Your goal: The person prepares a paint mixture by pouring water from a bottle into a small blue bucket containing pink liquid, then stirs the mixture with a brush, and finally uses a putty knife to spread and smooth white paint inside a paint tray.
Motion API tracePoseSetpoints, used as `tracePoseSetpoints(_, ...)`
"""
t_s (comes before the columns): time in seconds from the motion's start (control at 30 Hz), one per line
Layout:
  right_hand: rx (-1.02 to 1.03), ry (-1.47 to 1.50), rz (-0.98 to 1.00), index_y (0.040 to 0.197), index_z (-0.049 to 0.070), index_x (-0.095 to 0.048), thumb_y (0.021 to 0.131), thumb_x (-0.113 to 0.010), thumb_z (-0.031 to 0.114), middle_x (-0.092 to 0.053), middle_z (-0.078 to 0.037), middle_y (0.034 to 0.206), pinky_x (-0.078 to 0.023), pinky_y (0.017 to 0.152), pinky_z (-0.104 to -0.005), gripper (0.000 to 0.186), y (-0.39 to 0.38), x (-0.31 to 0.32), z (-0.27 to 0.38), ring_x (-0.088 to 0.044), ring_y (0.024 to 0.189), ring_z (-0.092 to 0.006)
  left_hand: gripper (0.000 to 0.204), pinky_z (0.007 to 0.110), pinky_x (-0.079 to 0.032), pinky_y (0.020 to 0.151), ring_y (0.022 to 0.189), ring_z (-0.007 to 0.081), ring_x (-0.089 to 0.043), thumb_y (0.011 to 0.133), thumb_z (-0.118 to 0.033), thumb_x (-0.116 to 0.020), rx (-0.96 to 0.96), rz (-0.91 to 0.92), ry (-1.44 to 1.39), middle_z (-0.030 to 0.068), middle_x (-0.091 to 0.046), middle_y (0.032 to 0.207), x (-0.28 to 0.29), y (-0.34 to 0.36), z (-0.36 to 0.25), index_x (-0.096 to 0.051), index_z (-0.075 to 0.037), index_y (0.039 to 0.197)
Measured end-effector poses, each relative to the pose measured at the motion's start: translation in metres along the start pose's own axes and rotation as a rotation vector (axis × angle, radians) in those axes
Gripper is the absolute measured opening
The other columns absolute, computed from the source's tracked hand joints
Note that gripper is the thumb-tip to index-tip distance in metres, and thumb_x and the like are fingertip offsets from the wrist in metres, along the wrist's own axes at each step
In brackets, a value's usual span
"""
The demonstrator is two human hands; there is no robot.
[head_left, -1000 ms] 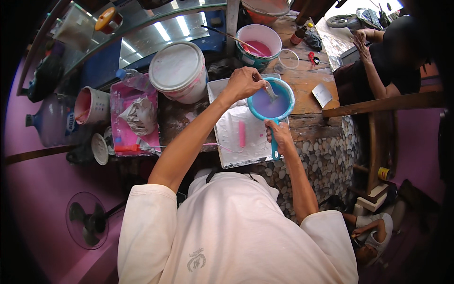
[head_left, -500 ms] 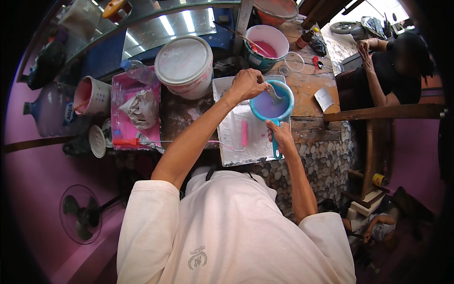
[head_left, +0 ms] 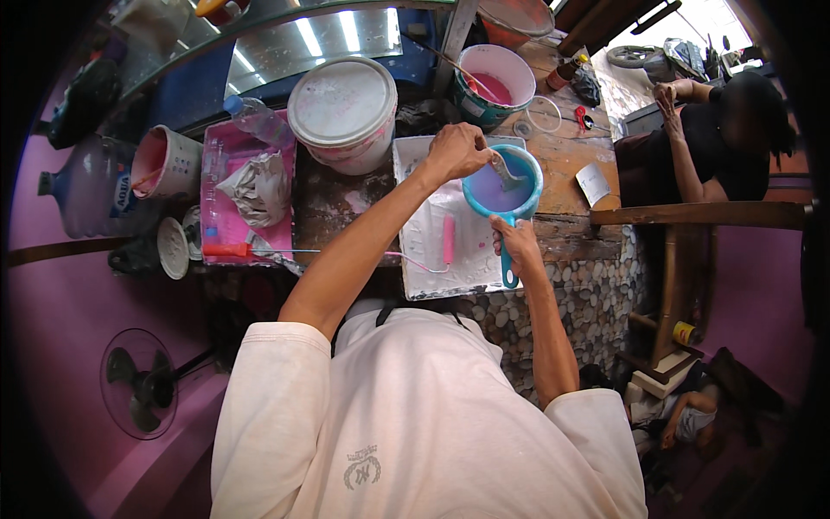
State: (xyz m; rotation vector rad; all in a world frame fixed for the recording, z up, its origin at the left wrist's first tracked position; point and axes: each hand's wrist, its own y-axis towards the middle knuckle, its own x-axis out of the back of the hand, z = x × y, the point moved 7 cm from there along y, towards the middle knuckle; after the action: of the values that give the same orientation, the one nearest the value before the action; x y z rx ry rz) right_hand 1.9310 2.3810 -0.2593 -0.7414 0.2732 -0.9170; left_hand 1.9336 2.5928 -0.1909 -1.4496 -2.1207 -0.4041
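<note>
My left hand [head_left: 458,149] grips a pale flat stirring tool [head_left: 510,177] that dips into lilac liquid in a teal dipper [head_left: 526,203]. The dipper's handle is held upright toward me by my right hand [head_left: 517,245]. Both are over a white paint tray [head_left: 415,277], where a pink roller [head_left: 449,239] lies on its wire frame below my left wrist. Just left of that tray, a pink tray [head_left: 212,173] holds crumpled pale material [head_left: 259,195], a plastic bottle [head_left: 264,125] and a red roller handle [head_left: 226,250].
A lidded bucket [head_left: 341,108], a bucket of pink paint [head_left: 494,86] and a white bucket [head_left: 160,164] surround the trays on the wooden table [head_left: 562,130]. A person in black [head_left: 683,164] is beyond a wooden rail [head_left: 718,214]; another [head_left: 692,415] is low right. A fan [head_left: 138,381] is lower left.
My left hand and the stirring tool have shifted slightly within the dipper. The whole view has moved a little, and the person low on the right has changed posture.
</note>
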Motion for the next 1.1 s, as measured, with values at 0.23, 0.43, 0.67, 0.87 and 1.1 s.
tracePoseSetpoints(0.23,-0.066,0.192,0.094,0.076,0.004,-0.055,0.083,-0.066,0.021,-0.049,0.001,0.058,-0.038,0.042,-0.0225,0.021,-0.015,0.005,0.015,-0.045,0.044,-0.0087,0.034,0.038,-0.05,0.077,0.079,0.0318,-0.065,0.068,-0.037,-0.07,0.043,-0.029,0.027,0.0155,-0.068,0.083,0.009,0.006,-0.002,-0.07,-0.003,0.075)
tracePoseSetpoints(0.43,-0.04,0.323,0.131,0.078,0.004,-0.055,0.083,-0.066,0.024,-0.048,0.001,0.059,-0.037,0.044,-0.0213,0.023,-0.025,0.022,0.024,-0.045,0.046,-0.0081,0.04,0.037,-0.048,0.079,0.086,0.029,-0.064,0.076,-0.038,-0.064,0.032,-0.077,0.019,0.0167,-0.067,0.089,0.016,0.0,-0.01,-0.067,-0.001,0.091)
tracePoseSetpoints(0.67,-0.008,0.415,0.044,0.08,0.006,-0.055,0.081,-0.067,0.019,-0.048,0.003,0.06,-0.037,0.041,-0.0191,0.018,-0.023,0.068,0.023,-0.045,0.046,-0.0061,0.034,0.034,-0.049,0.074,0.083,0.0274,-0.065,0.078,-0.028,-0.064,0.242,-0.236,-0.078,0.0157,-0.067,0.087,0.043,-0.12,0.06,-0.063,-0.001,0.098)
tracePoseSetpoints(0.87,0.043,0.444,-0.034,0.08,0.008,-0.054,0.079,-0.067,0.01,-0.048,0.003,0.062,-0.038,0.042,-0.0184,0.013,0.006,0.117,0.003,-0.045,0.048,-0.0051,0.024,0.029,-0.051,0.06,0.064,0.0174,-0.065,0.081,-0.019,-0.063,0.676,-0.355,-0.207,0.0145,-0.067,0.077,0.02,-0.295,0.163,-0.062,0.002,0.093)
tracePoseSetpoints(1.1,0.029,0.551,0.009,0.084,0.004,-0.054,0.085,-0.059,0.013,-0.043,0.004,0.063,-0.034,0.044,-0.0219,0.01,0.062,0.161,-0.056,-0.04,0.049,-0.0065,0.028,0.027,-0.05,0.056,0.058,0.0152,-0.063,0.081,-0.022,-0.065,0.785,-0.738,0.051,0.0107,-0.066,0.073,0.042,-0.379,0.207,-0.06,0.003,0.093)
